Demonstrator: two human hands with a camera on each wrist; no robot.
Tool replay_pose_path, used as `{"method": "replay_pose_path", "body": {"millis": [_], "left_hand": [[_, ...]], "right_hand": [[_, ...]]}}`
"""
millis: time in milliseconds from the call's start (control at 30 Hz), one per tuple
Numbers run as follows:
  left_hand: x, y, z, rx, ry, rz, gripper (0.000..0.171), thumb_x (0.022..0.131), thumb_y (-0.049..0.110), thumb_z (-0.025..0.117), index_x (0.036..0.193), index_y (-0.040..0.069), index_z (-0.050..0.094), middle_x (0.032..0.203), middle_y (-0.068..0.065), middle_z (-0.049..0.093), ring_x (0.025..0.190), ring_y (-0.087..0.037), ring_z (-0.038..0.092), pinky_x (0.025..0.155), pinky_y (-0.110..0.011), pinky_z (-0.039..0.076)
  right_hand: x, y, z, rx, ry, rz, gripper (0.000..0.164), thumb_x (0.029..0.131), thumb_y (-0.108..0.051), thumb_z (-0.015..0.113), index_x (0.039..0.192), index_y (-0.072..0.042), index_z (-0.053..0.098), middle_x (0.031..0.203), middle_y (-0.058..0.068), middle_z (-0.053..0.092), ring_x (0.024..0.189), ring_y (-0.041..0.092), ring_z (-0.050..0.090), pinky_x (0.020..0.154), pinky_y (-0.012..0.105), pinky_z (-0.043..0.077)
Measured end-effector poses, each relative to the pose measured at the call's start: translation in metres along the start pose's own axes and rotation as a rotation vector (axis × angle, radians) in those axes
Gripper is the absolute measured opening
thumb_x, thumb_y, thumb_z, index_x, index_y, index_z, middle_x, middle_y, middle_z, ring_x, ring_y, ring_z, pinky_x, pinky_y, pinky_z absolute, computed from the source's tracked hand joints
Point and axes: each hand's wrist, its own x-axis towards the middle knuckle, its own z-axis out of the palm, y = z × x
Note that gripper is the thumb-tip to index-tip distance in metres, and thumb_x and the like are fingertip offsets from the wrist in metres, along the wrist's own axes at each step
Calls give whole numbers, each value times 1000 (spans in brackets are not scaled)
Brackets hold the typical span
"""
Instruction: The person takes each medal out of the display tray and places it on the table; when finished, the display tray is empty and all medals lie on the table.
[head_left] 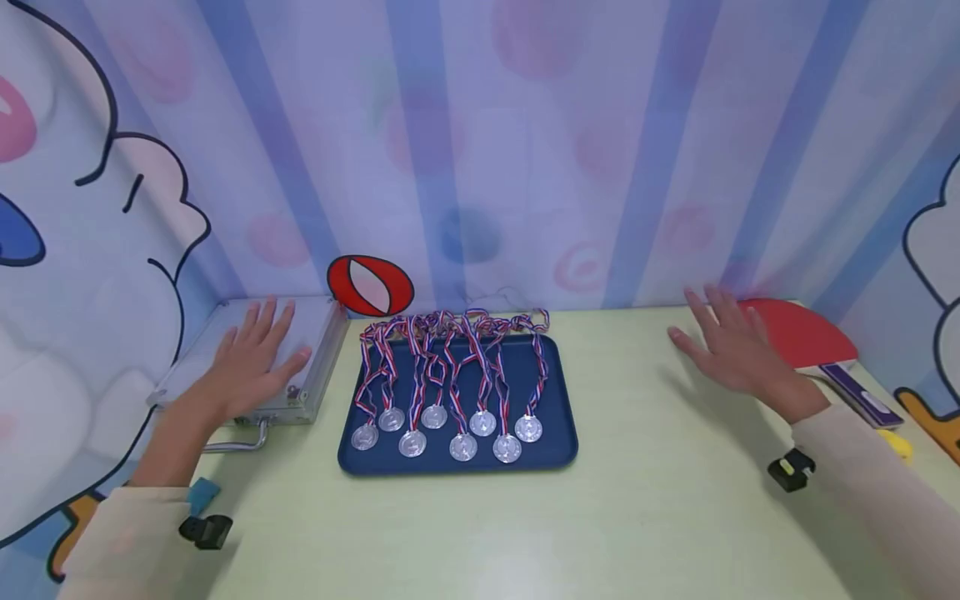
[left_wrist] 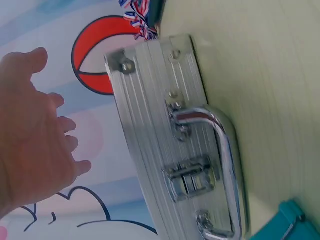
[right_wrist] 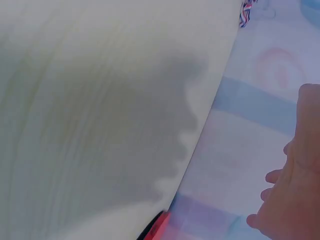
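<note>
The left hand (head_left: 251, 362) is released, its fingers spread and grasping nothing, and it hangs in the air over a silver metal case (left_wrist: 145, 120). Below that hand's wrist, on the case's near side, a chrome handle (left_wrist: 229, 165) sticks out, with a latch (left_wrist: 190, 180) beside it in the left wrist view. A small teal object (left_wrist: 290, 222), only partly seen there, lies on the counter (head_left: 600, 517) near the handle. To the right of the left hand, well apart from it, sits a dark blue tray (head_left: 450, 463) bearing eight silver medals (head_left: 412, 443); their red, white and blue ribbons (head_left: 476, 350) run away from the person and bunch up over the tray's far edge. The right hand (head_left: 731, 346), well off to the tray's right, is likewise released and holds nothing, raised above the counter with its shadow cast below. Just to the right of that hand lies a red paddle (head_left: 802, 333), its dark handle pointing toward the person, with a yellow object (head_left: 896, 444) near the handle's end.
</note>
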Motion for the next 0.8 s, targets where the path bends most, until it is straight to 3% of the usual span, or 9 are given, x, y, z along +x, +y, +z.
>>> {"method": "replay_pose_path", "body": {"millis": [167, 400, 500, 633, 800], "left_hand": [[1, 18, -1, -51, -1, 62, 79, 93, 55, 36, 151, 18, -2, 156, -15, -8, 142, -39, -9, 106, -68, 4], [0, 37, 3, -93, -25, 32, 80, 89, 63, 39, 150, 30, -2, 157, -12, 2, 142, -40, 7, 103, -69, 17], [-1, 45, 5, -125, -36, 43, 80, 89, 57, 45, 149, 33, -3, 157, -15, 6, 140, -43, 12, 101, -70, 20], [-4, 55, 8, -170, -61, 78, 81, 89, 44, 54, 151, 28, 3, 155, -16, 12, 140, -42, 16, 103, -67, 21], [-9, 64, 10, -187, -113, 91, 80, 88, 40, 58, 151, 24, 11, 154, -15, 18, 139, -41, 20, 102, -65, 25]], "right_hand": [[4, -24, 7, 86, 14, -62, 74, 95, -52, 36, 151, -17, 3, 156, 19, 4, 143, 38, -3, 107, 65, 3], [6, -60, 17, 170, 5, -139, 71, 96, -48, 39, 151, -11, 12, 155, 18, 12, 143, 37, 6, 109, 61, 8], [5, -74, 24, 218, -25, -168, 69, 97, -47, 39, 150, -9, 16, 154, 18, 18, 141, 38, 13, 109, 59, 14], [1, -97, 32, 321, -85, -193, 68, 96, -50, 39, 149, -11, 22, 152, 15, 26, 140, 35, 21, 110, 55, 19], [-3, -123, 39, 388, -131, -220, 70, 93, -55, 40, 145, -10, 32, 148, 11, 35, 138, 30, 29, 110, 51, 26]]}}
